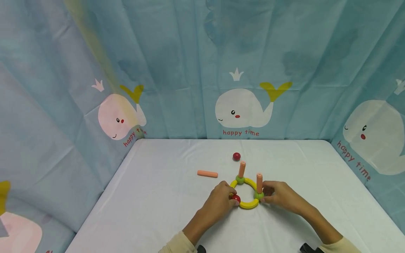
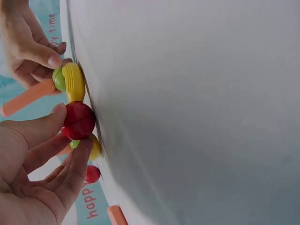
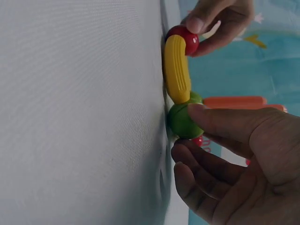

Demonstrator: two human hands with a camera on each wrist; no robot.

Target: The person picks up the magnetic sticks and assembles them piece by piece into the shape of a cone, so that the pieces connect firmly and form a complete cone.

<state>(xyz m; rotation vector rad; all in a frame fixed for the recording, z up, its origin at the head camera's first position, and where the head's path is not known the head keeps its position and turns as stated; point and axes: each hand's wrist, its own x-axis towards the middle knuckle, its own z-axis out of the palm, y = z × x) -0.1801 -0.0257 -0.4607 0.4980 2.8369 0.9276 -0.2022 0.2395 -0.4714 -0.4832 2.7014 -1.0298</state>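
A ring of yellow curved pieces [image 1: 249, 204], joined by two green balls and one red ball, lies on the white table. My left hand [image 1: 218, 198] pinches the red ball [image 2: 78, 121] at the ring's near left between thumb and fingers. On the right side, my right hand [image 1: 281, 196] holds the near green ball [image 3: 185, 122] by thumb and fingertips. An orange stick [image 1: 259, 183] rises from that ball. Another orange stick [image 1: 242, 169] stands in the far green ball [image 1: 240, 179]. Part of the ring's left side is hidden behind my left hand.
A loose orange stick [image 1: 207, 174] lies left of the ring. Beyond the ring is a loose red ball [image 1: 236, 156]. Blue cloth [image 1: 177, 105] printed with whales hangs behind and beside the white table [image 1: 152, 203].
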